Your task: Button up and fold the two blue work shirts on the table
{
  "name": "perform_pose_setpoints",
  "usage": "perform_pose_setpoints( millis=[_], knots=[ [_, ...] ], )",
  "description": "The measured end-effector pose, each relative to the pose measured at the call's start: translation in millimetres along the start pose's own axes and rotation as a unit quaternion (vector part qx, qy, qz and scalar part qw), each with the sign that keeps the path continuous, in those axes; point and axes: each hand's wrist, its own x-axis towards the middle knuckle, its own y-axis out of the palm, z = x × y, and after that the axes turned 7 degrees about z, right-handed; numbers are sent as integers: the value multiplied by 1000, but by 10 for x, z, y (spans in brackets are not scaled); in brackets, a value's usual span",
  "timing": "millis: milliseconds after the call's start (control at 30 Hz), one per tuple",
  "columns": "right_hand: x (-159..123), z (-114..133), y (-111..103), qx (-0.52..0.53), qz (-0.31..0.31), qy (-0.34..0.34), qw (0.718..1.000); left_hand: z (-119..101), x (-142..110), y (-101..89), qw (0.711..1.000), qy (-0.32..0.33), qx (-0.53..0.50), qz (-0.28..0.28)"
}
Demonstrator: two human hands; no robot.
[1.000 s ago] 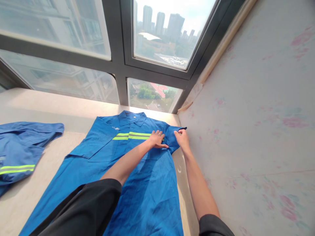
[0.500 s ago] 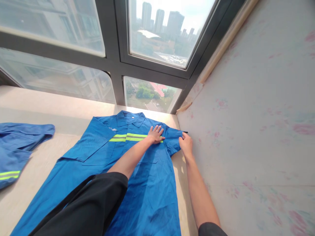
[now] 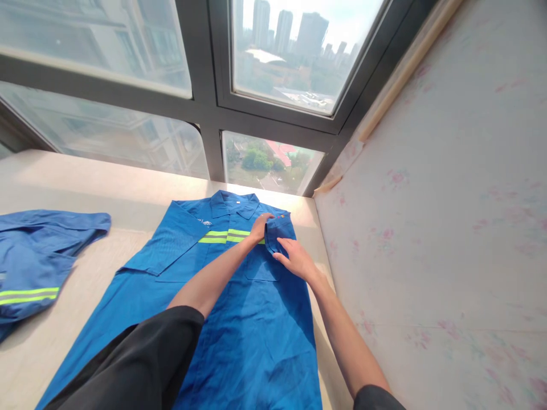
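Head camera view: the cuff of a blue sleeve [image 3: 285, 229] is touched by the right hand [image 3: 297, 261], whose thumb and fingers are held loosely spread over the cloth. Part of the left hand [image 3: 258, 228] is hidden behind that cuff, so whether anything is pinched by it cannot be told. Both forearms are left bare below black sleeves [image 3: 132, 364]. The blue sleeve is folded inward over the chest of a blue garment [image 3: 256, 330], which is laid out on a pale ledge [image 3: 132, 228], collar [image 3: 235, 205] toward the window. Its chest is crossed by a yellow-green and grey strip [image 3: 213, 236], partly covered by the left hand and the cuff. The opposite sleeve [image 3: 171, 239] is also folded inward, beside a small white print [image 3: 205, 222]. Well apart, at the picture's left edge, a second blue garment [image 3: 47, 245] is seen. The ledge is bordered by a dark window frame [image 3: 205, 114] and a flowered wall [image 3: 427, 199].
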Motion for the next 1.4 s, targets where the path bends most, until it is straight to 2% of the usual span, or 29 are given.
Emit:
perform_pose_setpoints(
  millis=[100, 200, 267, 333, 400, 500, 633, 733, 833, 900, 933, 967, 1067, 1133, 1200, 1300, 1400],
  knots=[
    [-44, -59, 206, 4, 22, -42, 999, -57, 40, -189, 997, -57, -47, -11],
    [-132, -37, 386, 56, 58, -86, 993, -193, 115, -318, 985, -134, -98, 46],
    [-196, -9, 448, 82, 30, -103, 991, -298, 173, -337, 982, -157, -58, 82],
    [-253, 7, 467, 74, -35, -88, 993, -387, 236, -290, 988, -124, 52, 80],
    [-298, 7, 475, 34, -98, -42, 994, -447, 313, -189, 985, -79, 136, 68],
    [-361, -13, 537, -42, -150, 52, 986, -480, 463, -1, 979, -50, 182, 80],
    [-490, -33, 757, -90, -136, 131, 978, -434, 667, 177, 969, -37, 227, 86],
    [-619, -23, 925, -111, -115, 137, 978, -364, 734, 244, 965, -38, 249, 71],
    [-729, -5, 1006, -125, -113, 137, 976, -305, 702, 297, 961, -24, 272, 47],
    [-773, 9, 1019, -129, -112, 137, 976, -272, 646, 324, 953, 25, 301, 29],
    [-786, 17, 1020, -131, -113, 139, 975, -255, 616, 334, 942, 71, 328, 27],
    [-794, 27, 1020, -133, -117, 141, 974, -234, 586, 340, 924, 130, 359, 31],
    [-800, 56, 1022, -134, -143, 159, 968, -159, 510, 349, 846, 314, 425, 75],
    [-798, 67, 1027, -128, -159, 170, 964, -104, 476, 358, 826, 352, 429, 99],
    [-800, 64, 1031, -120, -162, 170, 965, -58, 460, 373, 841, 320, 422, 109],
    [-817, 50, 1027, -105, -155, 156, 970, -15, 471, 396, 880, 246, 389, 115],
    [-852, 49, 1004, -91, -157, 120, 976, 1, 499, 404, 901, 214, 352, 141]
  ],
)
